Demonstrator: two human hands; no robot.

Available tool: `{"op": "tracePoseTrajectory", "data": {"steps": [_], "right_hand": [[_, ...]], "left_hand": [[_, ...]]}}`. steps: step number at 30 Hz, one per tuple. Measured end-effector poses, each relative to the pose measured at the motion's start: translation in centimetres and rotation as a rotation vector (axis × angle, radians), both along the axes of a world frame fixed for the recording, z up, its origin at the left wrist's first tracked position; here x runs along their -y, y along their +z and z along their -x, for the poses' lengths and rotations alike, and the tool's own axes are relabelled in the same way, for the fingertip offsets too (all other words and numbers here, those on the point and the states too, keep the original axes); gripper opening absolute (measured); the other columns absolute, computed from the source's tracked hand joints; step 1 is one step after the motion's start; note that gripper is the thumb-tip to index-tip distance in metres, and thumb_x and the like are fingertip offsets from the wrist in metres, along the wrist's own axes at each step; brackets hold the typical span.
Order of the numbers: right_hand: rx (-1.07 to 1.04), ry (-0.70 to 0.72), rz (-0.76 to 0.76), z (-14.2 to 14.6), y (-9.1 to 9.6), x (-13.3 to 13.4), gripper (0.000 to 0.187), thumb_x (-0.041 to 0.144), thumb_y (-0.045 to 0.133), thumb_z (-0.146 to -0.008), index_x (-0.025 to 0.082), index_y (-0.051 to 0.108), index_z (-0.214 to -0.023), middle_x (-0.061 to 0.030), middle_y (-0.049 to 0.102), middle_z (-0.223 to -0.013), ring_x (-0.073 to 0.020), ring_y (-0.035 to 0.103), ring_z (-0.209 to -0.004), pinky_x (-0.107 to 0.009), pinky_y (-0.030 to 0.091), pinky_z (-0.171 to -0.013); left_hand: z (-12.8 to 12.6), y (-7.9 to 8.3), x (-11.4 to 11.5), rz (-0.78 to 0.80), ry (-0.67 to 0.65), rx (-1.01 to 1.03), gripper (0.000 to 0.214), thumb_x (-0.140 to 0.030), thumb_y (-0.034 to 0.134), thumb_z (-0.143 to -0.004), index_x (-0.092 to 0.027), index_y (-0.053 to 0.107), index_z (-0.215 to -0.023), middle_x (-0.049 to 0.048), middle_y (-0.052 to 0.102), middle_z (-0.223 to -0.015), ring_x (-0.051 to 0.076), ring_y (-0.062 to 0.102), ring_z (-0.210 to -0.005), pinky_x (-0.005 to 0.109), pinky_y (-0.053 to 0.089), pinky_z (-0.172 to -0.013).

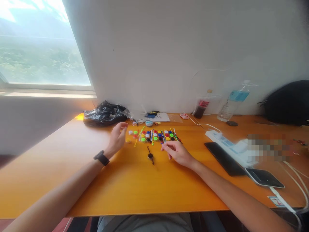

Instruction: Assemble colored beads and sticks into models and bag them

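A black round piece (pixel 150 156) with a thin arrow-tipped black stick across it lies on the wooden table between my hands. My left hand (pixel 117 138) is left of the colored pieces, fingers curved and apart, with nothing visible in them. My right hand (pixel 178 152) hovers to the right of the black piece, its thumb and fingertips drawn together; whatever they may hold is too small to make out. Beyond the hands, several round colored pieces (pixel 158 138) sit in small grouped blocks. Thin arrow-tipped sticks (pixel 153 138) in yellow, blue and other colors lie between the groups.
A black plastic bag (pixel 105 113) and white paper (pixel 160 117) lie at the back by the wall. To the right are a water bottle (pixel 233 101), a dark drink bottle (pixel 201 108), a power strip (pixel 225 143), a black phone (pixel 224 159), a corded device (pixel 265 178) and cables.
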State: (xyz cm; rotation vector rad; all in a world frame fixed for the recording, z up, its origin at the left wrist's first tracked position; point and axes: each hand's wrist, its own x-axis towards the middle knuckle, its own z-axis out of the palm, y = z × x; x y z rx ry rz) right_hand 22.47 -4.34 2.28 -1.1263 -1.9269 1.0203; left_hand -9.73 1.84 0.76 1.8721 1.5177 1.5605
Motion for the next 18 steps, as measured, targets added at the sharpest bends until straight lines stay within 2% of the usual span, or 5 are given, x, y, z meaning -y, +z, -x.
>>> {"op": "tracePoseTrajectory", "data": {"steps": [5,8,14,16,18], "right_hand": [[0.004,0.012,0.007,0.2,0.0,0.3,0.043,0.053,0.055,-0.101,0.017,0.07,-0.083,0.0027,0.053,-0.055,-0.0134,0.054,-0.051,-0.026,0.043,-0.057],[0.005,0.009,0.006,0.3,0.0,0.4,0.041,0.051,0.056,-0.1,0.017,0.069,-0.082,0.0024,0.054,-0.057,-0.0132,0.053,-0.052,-0.026,0.041,-0.055],[0.022,0.027,-0.04,0.4,-0.2,0.5,0.039,0.049,0.058,-0.099,0.017,0.069,-0.08,-0.0014,0.062,-0.072,-0.0129,0.054,-0.058,-0.026,0.041,-0.056],[0.032,0.033,-0.041,0.4,-0.4,0.4,0.039,0.049,0.058,-0.099,0.017,0.07,-0.08,-0.002,0.064,-0.075,-0.0132,0.055,-0.06,-0.026,0.042,-0.057],[0.043,0.039,-0.038,0.3,-0.5,0.4,0.039,0.05,0.058,-0.099,0.017,0.07,-0.082,-0.0019,0.064,-0.074,-0.0137,0.055,-0.061,-0.026,0.042,-0.058]], "left_hand": [[0.7,-0.9,-0.5,0.113,0.016,-0.091,0.02,-0.039,0.064,-0.091,-0.023,0.067,-0.103,0.0043,0.073,-0.107,0.024,0.065,-0.094,0.036,0.051,-0.08],[0.3,-1.0,0.1,0.094,0.012,-0.254,0.024,-0.046,0.064,-0.093,-0.024,0.068,-0.101,0.0048,0.073,-0.106,0.025,0.065,-0.094,0.038,0.052,-0.082],[-0.3,-1.5,0.5,0.024,-0.16,-0.561,0.037,-0.044,0.054,-0.1,-0.028,0.067,-0.131,0.0095,0.061,-0.145,0.034,0.051,-0.135,0.052,0.046,-0.11],[-0.3,-1.6,0.4,0.036,-0.191,-0.579,0.034,-0.042,0.051,-0.102,-0.028,0.068,-0.128,0.0102,0.062,-0.145,0.034,0.051,-0.138,0.053,0.045,-0.112],[-0.3,-1.7,0.3,0.033,-0.215,-0.57,0.029,-0.04,0.051,-0.102,-0.026,0.071,-0.118,0.01,0.068,-0.132,0.032,0.059,-0.128,0.05,0.049,-0.107]]}}
